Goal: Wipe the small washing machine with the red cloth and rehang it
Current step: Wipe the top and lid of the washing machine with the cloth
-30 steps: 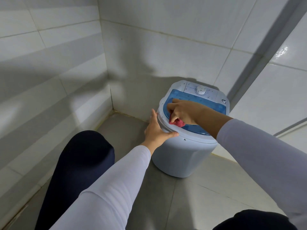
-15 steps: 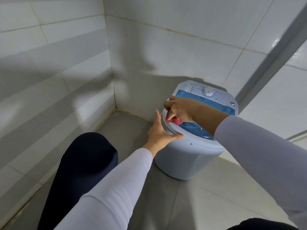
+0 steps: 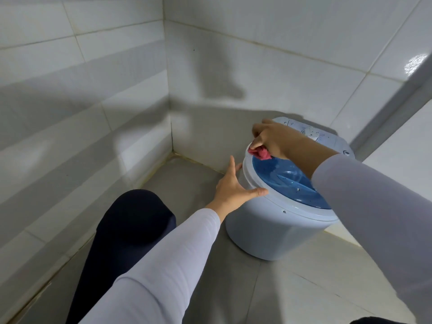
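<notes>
on the far left rim of the small washing machine [image 3: 275,228], right hand [image 3: 273,140] pinches the bunched red cloth [image 3: 260,153] by its blue lid [image 3: 287,176]. left hand [image 3: 233,185], fingers straight, braces the tub's side. grey floor tiles [image 3: 304,291], white wall tiles [image 3: 280,66] around.

Glossy plastic washer [image 3: 275,225], soft red cloth [image 3: 261,154], glossy wall tiles [image 3: 280,66].

Dim, cool, even light; soft arm shadows fall across the tiled wall [image 3: 210,66]. A glare spot shines upper right. Wide-angle bending curves the edges; focus stays sharp.
</notes>
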Tool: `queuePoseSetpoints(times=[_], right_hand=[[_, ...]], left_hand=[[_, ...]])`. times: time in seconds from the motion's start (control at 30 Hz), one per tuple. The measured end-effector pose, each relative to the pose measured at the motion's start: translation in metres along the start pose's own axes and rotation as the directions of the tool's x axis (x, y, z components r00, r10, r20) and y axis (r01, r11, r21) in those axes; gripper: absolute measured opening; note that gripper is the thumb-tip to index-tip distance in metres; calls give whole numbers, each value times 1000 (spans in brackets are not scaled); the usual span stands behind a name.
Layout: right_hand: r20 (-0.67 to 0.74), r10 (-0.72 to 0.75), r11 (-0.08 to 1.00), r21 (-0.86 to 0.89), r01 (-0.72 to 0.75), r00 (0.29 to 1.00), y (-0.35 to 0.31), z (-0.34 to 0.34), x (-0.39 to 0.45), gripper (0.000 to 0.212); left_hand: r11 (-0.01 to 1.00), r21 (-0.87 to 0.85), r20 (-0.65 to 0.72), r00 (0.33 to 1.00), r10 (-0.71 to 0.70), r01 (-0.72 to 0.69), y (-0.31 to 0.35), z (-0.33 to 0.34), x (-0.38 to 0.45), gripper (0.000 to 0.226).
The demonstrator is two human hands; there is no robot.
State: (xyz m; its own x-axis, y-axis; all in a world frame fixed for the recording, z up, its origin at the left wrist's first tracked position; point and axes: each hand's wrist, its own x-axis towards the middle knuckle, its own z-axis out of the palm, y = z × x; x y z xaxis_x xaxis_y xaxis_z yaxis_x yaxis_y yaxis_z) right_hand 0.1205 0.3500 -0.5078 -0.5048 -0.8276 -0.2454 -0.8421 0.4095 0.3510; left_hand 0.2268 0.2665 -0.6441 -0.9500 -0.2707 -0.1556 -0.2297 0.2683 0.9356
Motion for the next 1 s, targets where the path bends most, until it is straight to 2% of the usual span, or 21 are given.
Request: queuePoseSetpoints(times=[0.13, 0.27, 0.53, 0.7, 1.0], right_hand=[[-69, 108, 987, 130, -98, 992, 19, -7, -10, 39], [-81, 69, 966, 254, -46, 994, 10, -2, -7, 45], [9, -79, 993, 86, 78, 997, -8, 11, 9, 41], [8, -77, 997, 17, 77, 997, -6, 16, 16, 38], [46, 5, 1000, -5, -4, 999, 13, 16, 35, 39]], left_hand=[[1000, -31, -16, 1000, 1, -2, 5, -7, 8, 116], [999, -24, -26, 999, 25, -25, 9, -14, 19, 114], [999, -42, 34, 999, -9, 10, 13, -27, 37, 122], [998, -39, 104, 993, -51, 55, 13, -30, 44, 126], [997, 43, 191, 979, -73, 66, 15, -36, 54, 130]])
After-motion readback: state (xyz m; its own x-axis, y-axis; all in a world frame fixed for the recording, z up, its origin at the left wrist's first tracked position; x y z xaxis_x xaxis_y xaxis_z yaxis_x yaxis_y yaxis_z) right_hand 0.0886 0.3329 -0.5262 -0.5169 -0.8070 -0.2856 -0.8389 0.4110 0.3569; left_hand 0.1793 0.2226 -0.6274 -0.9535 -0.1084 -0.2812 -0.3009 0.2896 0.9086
